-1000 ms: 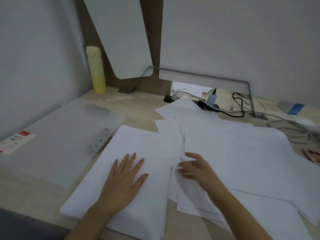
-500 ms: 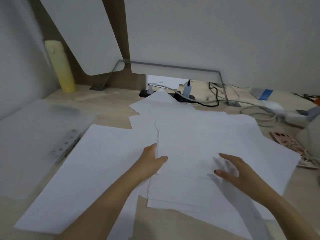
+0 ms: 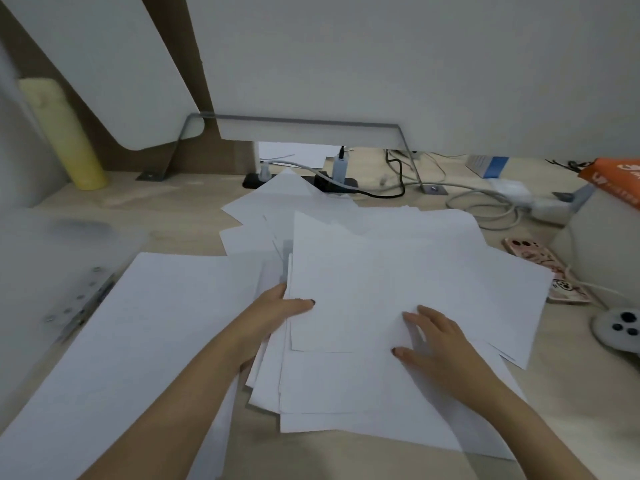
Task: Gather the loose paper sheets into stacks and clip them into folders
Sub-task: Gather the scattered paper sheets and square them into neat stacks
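A loose pile of white paper sheets (image 3: 384,271) lies fanned out across the middle of the wooden desk. My left hand (image 3: 277,308) grips the pile's left edge, thumb on top and fingers hidden under the sheets. My right hand (image 3: 436,336) rests flat on top of the pile, fingers spread. A separate neat stack of white sheets (image 3: 138,341) lies to the left, partly under my left forearm. A translucent folder (image 3: 45,258) with a metal clip bar (image 3: 78,303) lies open at the far left.
A yellow bottle (image 3: 65,136) stands at the back left. A power strip (image 3: 299,180) and cables (image 3: 485,202) run along the back. A pink phone (image 3: 543,268), a white controller (image 3: 620,327) and an orange-topped box (image 3: 613,178) sit at the right.
My left hand left the left stack and took hold of the loose pile's left edge. My right hand shifted rightward onto the top of the pile. The view turned to the right.
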Action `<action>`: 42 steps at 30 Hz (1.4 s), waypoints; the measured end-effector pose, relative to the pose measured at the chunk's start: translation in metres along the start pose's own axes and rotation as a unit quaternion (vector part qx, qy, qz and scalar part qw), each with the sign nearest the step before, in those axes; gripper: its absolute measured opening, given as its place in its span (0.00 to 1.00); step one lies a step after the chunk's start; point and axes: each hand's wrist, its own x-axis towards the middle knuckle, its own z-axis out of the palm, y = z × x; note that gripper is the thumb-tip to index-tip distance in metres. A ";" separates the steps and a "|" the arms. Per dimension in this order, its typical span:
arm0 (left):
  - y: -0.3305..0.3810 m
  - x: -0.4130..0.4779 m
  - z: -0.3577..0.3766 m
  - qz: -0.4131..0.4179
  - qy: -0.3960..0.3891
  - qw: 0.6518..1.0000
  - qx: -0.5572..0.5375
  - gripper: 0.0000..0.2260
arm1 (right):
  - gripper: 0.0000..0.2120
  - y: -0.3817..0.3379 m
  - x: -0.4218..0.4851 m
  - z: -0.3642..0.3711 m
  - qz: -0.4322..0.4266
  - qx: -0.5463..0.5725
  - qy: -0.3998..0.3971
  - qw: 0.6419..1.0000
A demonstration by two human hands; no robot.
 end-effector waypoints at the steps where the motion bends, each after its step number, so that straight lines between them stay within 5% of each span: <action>1: -0.002 -0.001 0.000 0.022 0.009 1.000 0.000 0.17 | 0.29 0.000 0.000 0.000 -0.002 0.000 -0.001 1.000; 6: 0.017 -0.005 -0.007 0.117 0.028 0.992 0.041 0.17 | 0.28 0.004 0.002 -0.018 0.006 0.083 0.030 0.996; 13: 0.049 -0.003 -0.019 0.161 -0.012 0.973 0.164 0.17 | 0.42 0.002 0.038 -0.076 0.021 0.088 0.135 0.987; 23: 0.053 0.006 -0.028 0.166 -0.044 0.964 0.201 0.14 | 0.49 -0.013 0.086 -0.096 -0.011 -0.004 0.075 0.997; 26: 0.054 0.012 -0.030 0.173 -0.049 0.966 0.186 0.10 | 0.42 -0.019 0.096 -0.104 -0.006 -0.015 0.036 0.999; 29: 0.054 0.020 -0.034 0.153 -0.048 0.970 0.181 0.09 | 0.13 -0.018 0.105 -0.106 0.006 0.005 -0.004 1.000; 35: 0.042 0.028 -0.059 0.038 -0.019 0.988 0.146 0.12 | 0.13 0.005 0.126 -0.097 0.049 0.023 0.076 0.996; 38: 0.027 0.020 -0.066 -0.016 0.000 0.999 0.032 0.23 | 0.17 0.020 0.133 -0.096 0.097 0.052 0.113 0.988; 42: 0.011 0.021 -0.065 -0.090 0.044 0.986 -0.133 0.21 | 0.16 0.029 0.135 -0.092 0.134 0.067 0.114 0.982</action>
